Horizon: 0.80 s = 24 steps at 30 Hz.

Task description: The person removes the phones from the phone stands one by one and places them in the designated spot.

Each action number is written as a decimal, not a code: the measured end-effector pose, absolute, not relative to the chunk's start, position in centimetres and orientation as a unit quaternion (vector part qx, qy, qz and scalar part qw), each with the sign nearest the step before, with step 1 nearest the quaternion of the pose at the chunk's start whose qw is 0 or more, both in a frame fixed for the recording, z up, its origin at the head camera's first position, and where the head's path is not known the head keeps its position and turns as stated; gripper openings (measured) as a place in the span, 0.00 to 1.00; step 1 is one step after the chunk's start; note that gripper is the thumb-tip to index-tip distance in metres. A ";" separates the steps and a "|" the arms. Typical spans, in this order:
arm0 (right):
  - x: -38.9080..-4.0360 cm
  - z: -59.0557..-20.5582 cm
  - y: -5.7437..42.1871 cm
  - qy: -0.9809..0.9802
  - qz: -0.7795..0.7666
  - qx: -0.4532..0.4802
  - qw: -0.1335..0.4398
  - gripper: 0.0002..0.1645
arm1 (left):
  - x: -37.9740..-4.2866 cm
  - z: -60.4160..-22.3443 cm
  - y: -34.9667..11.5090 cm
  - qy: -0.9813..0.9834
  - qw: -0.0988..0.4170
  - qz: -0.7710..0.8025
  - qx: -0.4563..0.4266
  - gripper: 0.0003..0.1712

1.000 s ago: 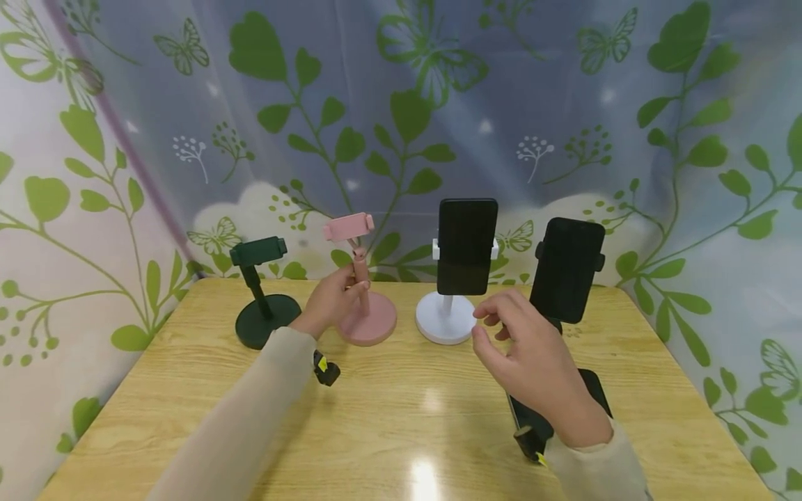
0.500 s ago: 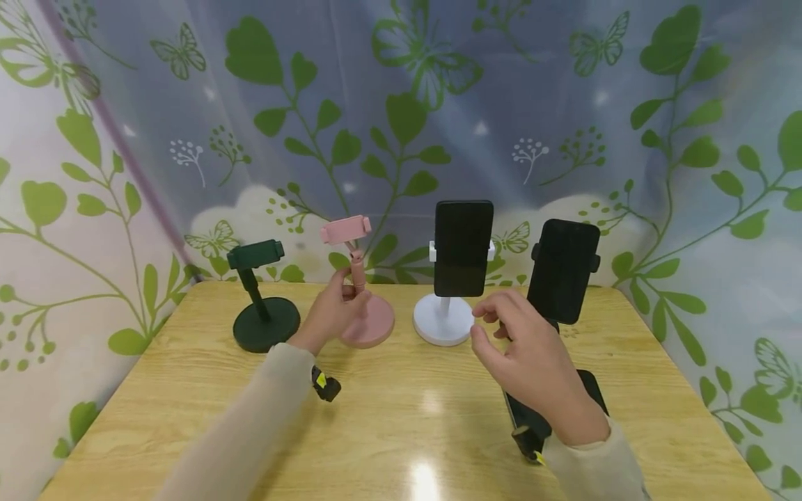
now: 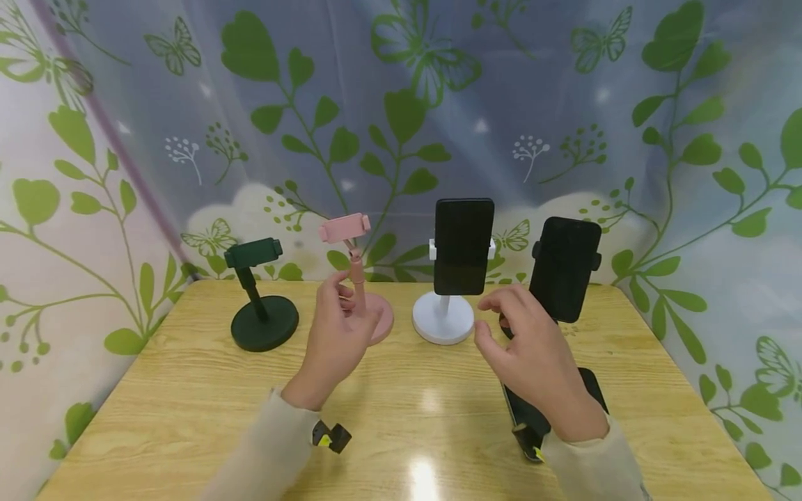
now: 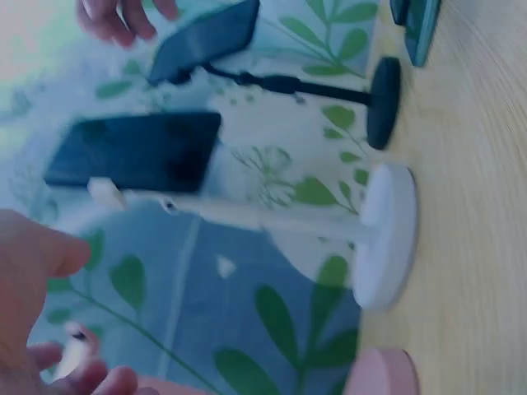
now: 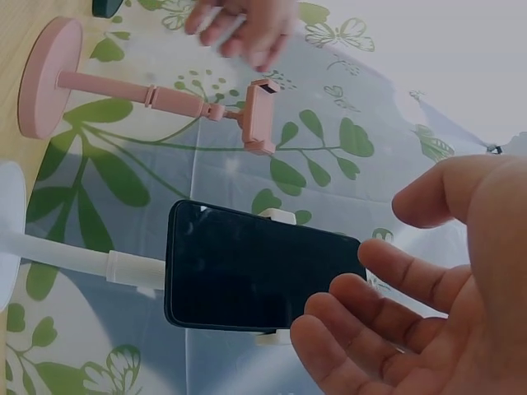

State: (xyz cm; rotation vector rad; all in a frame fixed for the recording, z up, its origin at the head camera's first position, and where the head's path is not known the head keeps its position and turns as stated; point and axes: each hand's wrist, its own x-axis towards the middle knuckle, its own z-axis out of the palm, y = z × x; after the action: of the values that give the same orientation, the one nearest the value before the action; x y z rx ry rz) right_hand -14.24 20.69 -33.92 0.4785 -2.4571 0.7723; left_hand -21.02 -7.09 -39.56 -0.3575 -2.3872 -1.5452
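Note:
In the head view my left hand [image 3: 335,337] is held in front of the pink phone stand [image 3: 380,314], fingers loosely bent and overlapping its post. The right wrist view shows a gap between that hand and the pink stand's clamp [image 5: 259,118]. The clamp carries no phone. My right hand [image 3: 532,348] hovers with relaxed, slightly curled fingers and holds nothing. It is nearest to the white phone stand [image 3: 441,321], whose clamp grips an upright black phone [image 3: 464,247]. Partly behind the right hand, another black phone [image 3: 566,268] sits in a black stand.
A dark green phone stand [image 3: 263,323] with a bare clamp stands at the left of the wooden table [image 3: 401,403]. A dark flat device [image 3: 525,416] lies beneath my right hand, partly covered. A leaf-patterned curtain [image 3: 401,125] hangs behind the stands.
My left hand has let go of the pink stand's post and drawn back toward me. The right hand stays in nearly the same place.

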 end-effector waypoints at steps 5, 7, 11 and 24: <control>-14.4 -34.0 20.9 -0.909 0.267 0.167 0.273 0.08 | -19.8 -38.7 -6.1 -0.850 0.156 -0.473 -0.171 0.37; -14.4 -34.1 20.9 -0.910 0.263 0.164 0.277 0.09 | -19.9 -38.7 -5.8 -0.860 0.161 -0.448 -0.184 0.35; -14.6 -34.4 21.0 -0.911 0.250 0.154 0.290 0.10 | -20.8 -39.6 -5.0 -0.880 0.161 -0.404 -0.192 0.33; -14.7 -34.3 20.6 -0.927 0.231 0.114 0.273 0.14 | -25.6 -43.1 -1.0 -0.904 0.028 -0.380 -0.194 0.37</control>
State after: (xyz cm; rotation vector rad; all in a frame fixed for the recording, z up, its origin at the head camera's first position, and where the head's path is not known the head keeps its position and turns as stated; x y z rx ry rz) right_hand -14.66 20.60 -34.31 0.3068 -2.4933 0.6213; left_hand -25.64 -1.00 -43.13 -0.5990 -2.7915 -1.1726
